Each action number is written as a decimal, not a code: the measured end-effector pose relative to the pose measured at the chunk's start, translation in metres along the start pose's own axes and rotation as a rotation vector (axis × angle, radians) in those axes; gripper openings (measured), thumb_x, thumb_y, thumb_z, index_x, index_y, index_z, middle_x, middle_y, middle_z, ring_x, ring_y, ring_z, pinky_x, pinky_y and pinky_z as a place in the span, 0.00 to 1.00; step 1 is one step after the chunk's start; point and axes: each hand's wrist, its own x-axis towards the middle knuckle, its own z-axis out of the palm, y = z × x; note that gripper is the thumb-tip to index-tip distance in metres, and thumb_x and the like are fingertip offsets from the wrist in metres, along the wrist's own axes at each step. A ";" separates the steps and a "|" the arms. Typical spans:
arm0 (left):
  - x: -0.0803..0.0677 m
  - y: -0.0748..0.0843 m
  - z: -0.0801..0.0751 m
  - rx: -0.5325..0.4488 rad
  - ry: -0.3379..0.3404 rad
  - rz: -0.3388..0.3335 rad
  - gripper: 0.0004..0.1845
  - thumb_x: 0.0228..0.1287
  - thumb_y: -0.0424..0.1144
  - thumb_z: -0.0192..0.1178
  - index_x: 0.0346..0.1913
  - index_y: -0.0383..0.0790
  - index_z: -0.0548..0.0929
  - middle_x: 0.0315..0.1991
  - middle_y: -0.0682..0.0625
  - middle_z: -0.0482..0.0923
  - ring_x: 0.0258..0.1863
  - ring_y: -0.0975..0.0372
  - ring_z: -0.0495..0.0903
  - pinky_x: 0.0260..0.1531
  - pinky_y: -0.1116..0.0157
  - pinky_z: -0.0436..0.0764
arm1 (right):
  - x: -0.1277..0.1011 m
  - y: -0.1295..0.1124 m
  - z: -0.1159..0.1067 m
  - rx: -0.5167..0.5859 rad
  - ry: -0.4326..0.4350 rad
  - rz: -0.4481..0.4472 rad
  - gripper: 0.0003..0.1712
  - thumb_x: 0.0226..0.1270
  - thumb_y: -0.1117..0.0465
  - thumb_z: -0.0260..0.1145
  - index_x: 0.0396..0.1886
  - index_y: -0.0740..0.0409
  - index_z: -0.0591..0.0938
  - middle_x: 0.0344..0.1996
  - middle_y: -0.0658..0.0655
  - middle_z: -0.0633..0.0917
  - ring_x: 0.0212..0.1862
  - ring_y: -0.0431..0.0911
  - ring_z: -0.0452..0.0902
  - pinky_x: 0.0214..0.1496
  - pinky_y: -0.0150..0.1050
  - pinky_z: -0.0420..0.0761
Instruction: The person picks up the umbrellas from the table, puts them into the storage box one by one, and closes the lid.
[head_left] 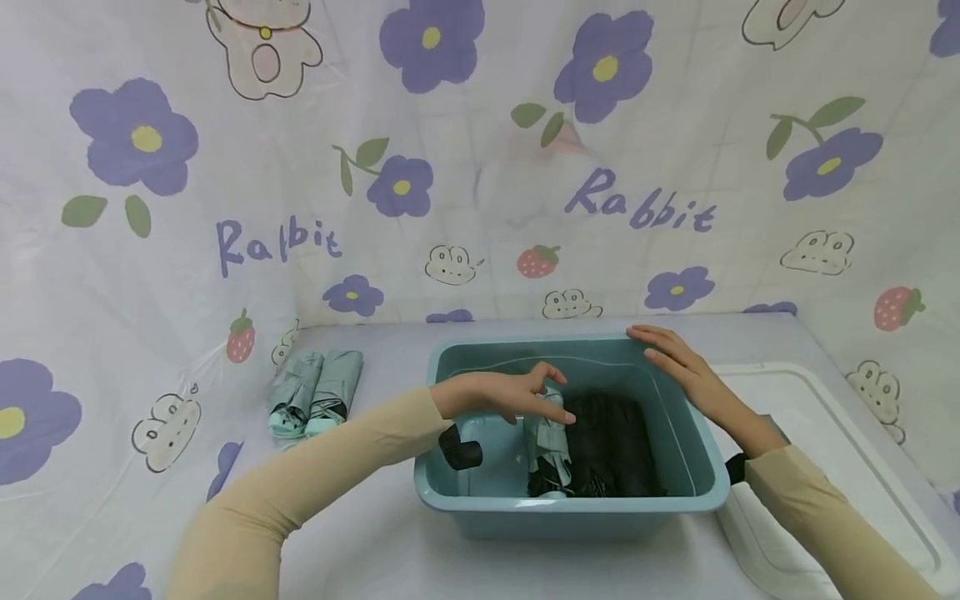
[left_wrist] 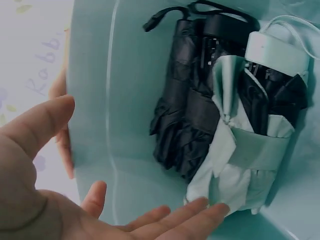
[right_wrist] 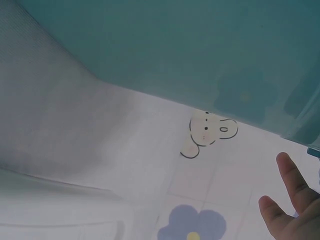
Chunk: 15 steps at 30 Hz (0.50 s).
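Note:
A blue-green plastic bin [head_left: 577,505] stands on the table, with a folded pale green umbrella [left_wrist: 260,150] and two folded black umbrellas [head_left: 611,442] lying side by side inside. My left hand [head_left: 510,393] hovers over the bin with its fingers spread. Its fingertips are at the far end of the pale green umbrella; whether they touch it I cannot tell. At the bin's back right corner, my right hand [head_left: 693,379] rests on the rim with extended fingers. In the right wrist view only part of that hand shows, beside the bin's outer wall.
Two more folded pale green umbrellas, a left one [head_left: 295,392] and a right one [head_left: 337,385], lie on the table left of the bin. A white lid [head_left: 817,433] lies flat to the right, partly under my right forearm. A patterned curtain [head_left: 480,208] hangs behind.

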 end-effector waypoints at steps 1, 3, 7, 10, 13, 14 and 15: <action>-0.001 0.000 -0.001 0.007 0.004 0.011 0.34 0.65 0.51 0.55 0.67 0.51 0.49 0.71 0.41 0.43 0.68 0.51 0.55 0.54 0.49 0.70 | 0.000 0.000 0.000 -0.002 -0.002 -0.004 0.23 0.75 0.58 0.44 0.68 0.53 0.65 0.68 0.57 0.60 0.68 0.47 0.52 0.63 0.65 0.51; -0.004 -0.001 -0.002 0.009 0.020 0.034 0.32 0.66 0.51 0.54 0.66 0.51 0.51 0.70 0.41 0.47 0.66 0.51 0.59 0.50 0.54 0.73 | 0.000 -0.002 0.000 -0.001 -0.005 -0.012 0.23 0.75 0.59 0.45 0.68 0.53 0.65 0.68 0.58 0.60 0.69 0.49 0.52 0.63 0.65 0.51; -0.010 -0.002 -0.003 0.000 0.065 0.078 0.27 0.67 0.49 0.53 0.64 0.52 0.56 0.68 0.43 0.54 0.60 0.55 0.66 0.39 0.62 0.71 | 0.000 -0.005 0.000 0.008 -0.010 -0.018 0.24 0.75 0.61 0.45 0.68 0.54 0.64 0.68 0.59 0.60 0.68 0.56 0.51 0.62 0.67 0.51; -0.017 -0.003 -0.004 -0.005 0.106 0.120 0.26 0.67 0.48 0.53 0.64 0.51 0.59 0.66 0.45 0.58 0.60 0.56 0.67 0.42 0.63 0.73 | 0.000 -0.005 0.000 0.012 -0.010 -0.027 0.24 0.75 0.62 0.45 0.68 0.55 0.64 0.68 0.60 0.60 0.68 0.59 0.51 0.61 0.68 0.51; -0.022 -0.004 -0.006 -0.012 0.152 0.168 0.24 0.67 0.48 0.54 0.63 0.50 0.62 0.64 0.46 0.61 0.62 0.56 0.67 0.50 0.60 0.73 | 0.000 -0.004 0.000 0.004 -0.007 -0.029 0.23 0.75 0.61 0.45 0.68 0.54 0.64 0.68 0.59 0.60 0.68 0.56 0.52 0.61 0.67 0.51; -0.024 -0.005 -0.007 -0.014 0.165 0.182 0.24 0.66 0.48 0.55 0.62 0.50 0.63 0.64 0.47 0.62 0.62 0.56 0.67 0.53 0.59 0.73 | 0.000 -0.003 0.000 0.000 -0.006 -0.029 0.23 0.75 0.61 0.44 0.68 0.54 0.65 0.68 0.59 0.60 0.68 0.54 0.52 0.62 0.67 0.51; -0.025 -0.006 -0.008 -0.017 0.176 0.195 0.24 0.66 0.48 0.55 0.62 0.51 0.63 0.64 0.47 0.62 0.62 0.56 0.68 0.54 0.59 0.72 | 0.000 -0.003 0.000 -0.001 -0.004 -0.027 0.23 0.75 0.60 0.44 0.68 0.53 0.65 0.68 0.58 0.60 0.69 0.51 0.52 0.62 0.66 0.51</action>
